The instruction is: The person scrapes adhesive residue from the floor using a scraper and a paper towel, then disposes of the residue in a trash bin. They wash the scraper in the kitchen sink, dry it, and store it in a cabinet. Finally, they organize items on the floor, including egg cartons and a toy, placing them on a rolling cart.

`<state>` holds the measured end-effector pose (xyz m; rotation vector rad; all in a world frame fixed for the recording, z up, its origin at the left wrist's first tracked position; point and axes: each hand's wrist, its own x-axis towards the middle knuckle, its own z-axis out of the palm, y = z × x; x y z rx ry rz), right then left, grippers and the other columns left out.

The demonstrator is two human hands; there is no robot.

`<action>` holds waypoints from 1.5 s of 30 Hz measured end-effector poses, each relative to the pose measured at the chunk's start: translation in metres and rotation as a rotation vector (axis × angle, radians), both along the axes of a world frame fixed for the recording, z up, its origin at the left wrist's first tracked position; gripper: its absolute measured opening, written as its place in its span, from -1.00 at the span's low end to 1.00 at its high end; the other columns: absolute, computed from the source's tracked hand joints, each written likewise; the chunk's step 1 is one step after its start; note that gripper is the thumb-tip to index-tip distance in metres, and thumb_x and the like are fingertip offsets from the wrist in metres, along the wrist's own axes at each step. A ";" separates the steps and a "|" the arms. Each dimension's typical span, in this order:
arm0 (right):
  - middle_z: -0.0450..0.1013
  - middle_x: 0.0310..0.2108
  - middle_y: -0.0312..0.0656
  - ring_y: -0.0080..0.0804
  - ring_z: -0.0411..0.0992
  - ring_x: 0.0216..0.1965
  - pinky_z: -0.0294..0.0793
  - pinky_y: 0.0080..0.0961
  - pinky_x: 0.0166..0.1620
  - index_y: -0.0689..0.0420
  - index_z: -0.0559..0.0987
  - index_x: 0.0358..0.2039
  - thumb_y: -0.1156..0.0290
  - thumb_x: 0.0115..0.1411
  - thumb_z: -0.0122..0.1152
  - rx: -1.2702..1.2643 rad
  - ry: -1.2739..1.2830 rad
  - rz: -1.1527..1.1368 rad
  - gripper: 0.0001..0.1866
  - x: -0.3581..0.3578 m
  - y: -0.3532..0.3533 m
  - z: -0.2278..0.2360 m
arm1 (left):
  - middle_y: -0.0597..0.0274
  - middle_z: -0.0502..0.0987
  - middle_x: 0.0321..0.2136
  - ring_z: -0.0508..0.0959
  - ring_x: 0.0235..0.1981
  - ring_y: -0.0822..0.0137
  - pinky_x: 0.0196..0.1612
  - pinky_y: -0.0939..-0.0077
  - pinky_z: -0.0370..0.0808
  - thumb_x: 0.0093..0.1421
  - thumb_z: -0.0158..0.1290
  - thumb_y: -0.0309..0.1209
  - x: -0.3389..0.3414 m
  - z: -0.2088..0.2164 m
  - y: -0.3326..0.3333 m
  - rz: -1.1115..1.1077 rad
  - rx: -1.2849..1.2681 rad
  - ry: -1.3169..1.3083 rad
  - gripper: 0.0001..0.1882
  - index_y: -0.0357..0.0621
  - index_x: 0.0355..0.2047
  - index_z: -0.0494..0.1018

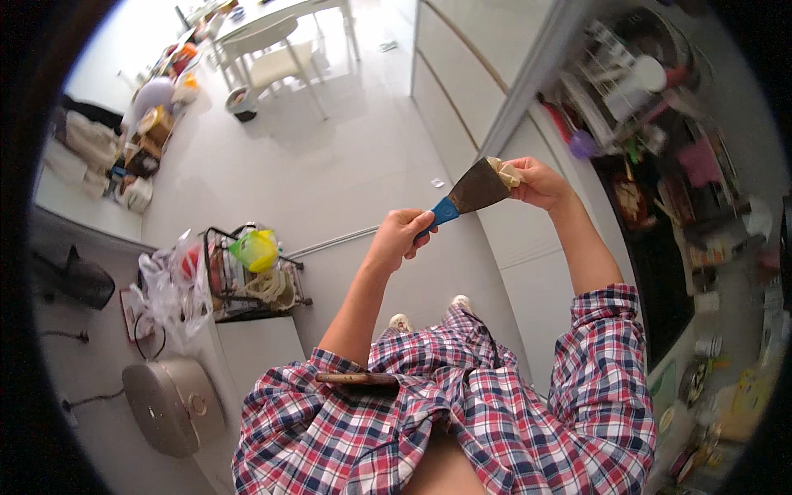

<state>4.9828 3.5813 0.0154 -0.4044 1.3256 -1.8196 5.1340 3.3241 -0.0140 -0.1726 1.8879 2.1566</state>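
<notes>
Left grip (402,237) wraps around one blue-handled scraper (467,195); right grip (538,183) pinches one crumpled pale wad (504,172) at its wide end.

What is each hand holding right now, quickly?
Left hand: closed around the blue handle of a scraper.
Right hand: closed on a crumpled pale wad, paper or cloth, at the scraper's wide end.

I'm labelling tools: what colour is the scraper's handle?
The handle is blue; it shows best in the head view.
</notes>
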 end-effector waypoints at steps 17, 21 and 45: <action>0.36 -0.10 -0.06 -0.20 0.41 -0.10 0.48 -0.31 -0.03 0.26 0.34 -0.05 0.40 0.22 -0.06 -0.279 -0.535 -0.080 -0.69 -0.028 -0.107 -0.071 | 0.12 0.53 -0.54 0.40 -0.74 0.55 -0.68 0.69 0.37 0.21 -0.06 -0.35 0.008 -0.019 -0.094 0.408 0.233 0.098 -0.76 -0.34 -0.37 0.42; 0.40 -0.19 -0.04 -0.21 0.46 -0.22 0.55 -0.35 -0.17 0.33 0.36 -0.11 0.38 0.23 -0.06 0.002 -0.390 -0.231 -0.70 -0.022 -0.121 -0.075 | 0.20 0.49 -0.58 0.33 -0.74 0.59 -0.68 0.70 0.32 0.20 -0.07 -0.43 0.010 -0.023 -0.095 0.383 0.045 0.122 -0.82 -0.34 -0.36 0.42; 0.39 -0.37 -0.15 -0.16 0.38 -0.30 0.42 -0.39 -0.24 0.09 0.54 -0.34 0.64 -0.07 0.02 0.144 1.669 -0.101 -0.74 -0.279 -0.620 -0.014 | 0.35 0.33 -0.64 0.08 -0.80 0.69 -0.76 0.79 0.01 0.27 -0.19 -0.30 -0.248 0.019 -0.421 0.739 0.449 -0.015 -0.70 -0.34 -0.23 0.34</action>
